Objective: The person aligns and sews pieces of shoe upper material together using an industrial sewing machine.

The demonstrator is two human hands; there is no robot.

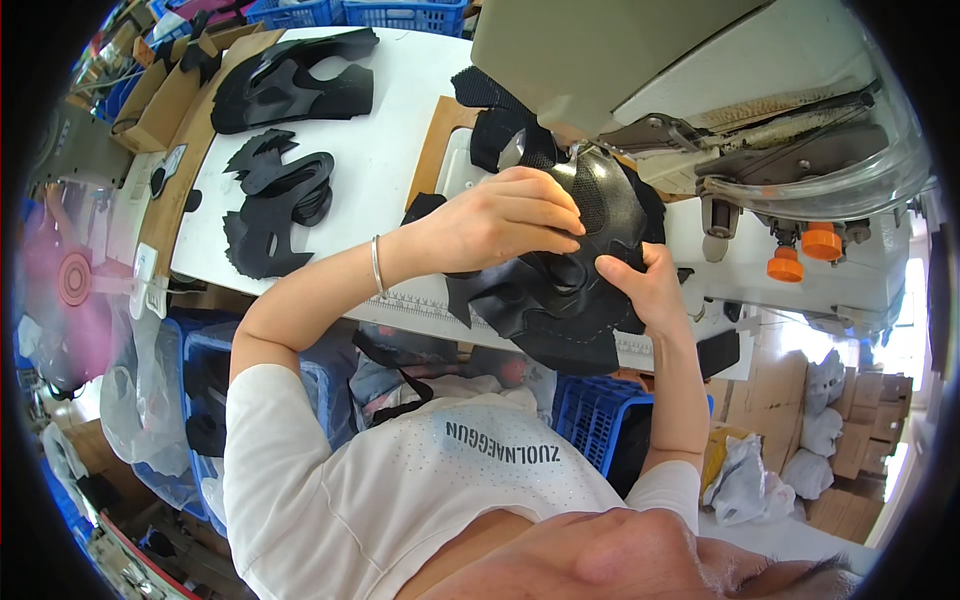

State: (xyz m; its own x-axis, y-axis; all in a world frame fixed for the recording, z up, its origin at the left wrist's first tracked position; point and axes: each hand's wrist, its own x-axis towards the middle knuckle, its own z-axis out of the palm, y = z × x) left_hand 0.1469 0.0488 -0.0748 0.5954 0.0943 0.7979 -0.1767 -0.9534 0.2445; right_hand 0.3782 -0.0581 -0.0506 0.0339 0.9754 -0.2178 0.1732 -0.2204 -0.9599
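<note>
While both hands work at the middle of the view, the black shoe upper piece lies between them on the white table, right under the head of the sewing machine, which fills the one to two o'clock part of the picture. The left hand rests on top of the piece with its fingers curled down, pinching the material near the needle area; a thin bracelet circles that wrist. The right hand, at about three o'clock from the piece's middle, grips its edge with thumb on top and fingers underneath. At ten to eleven o'clock, well apart from the hands, stacks of black cut pieces lie on the table, with a larger stack farther back. Blue plastic crates sit below the table edge, near six o'clock. Orange knobs hang from the machine at three o'clock.
</note>
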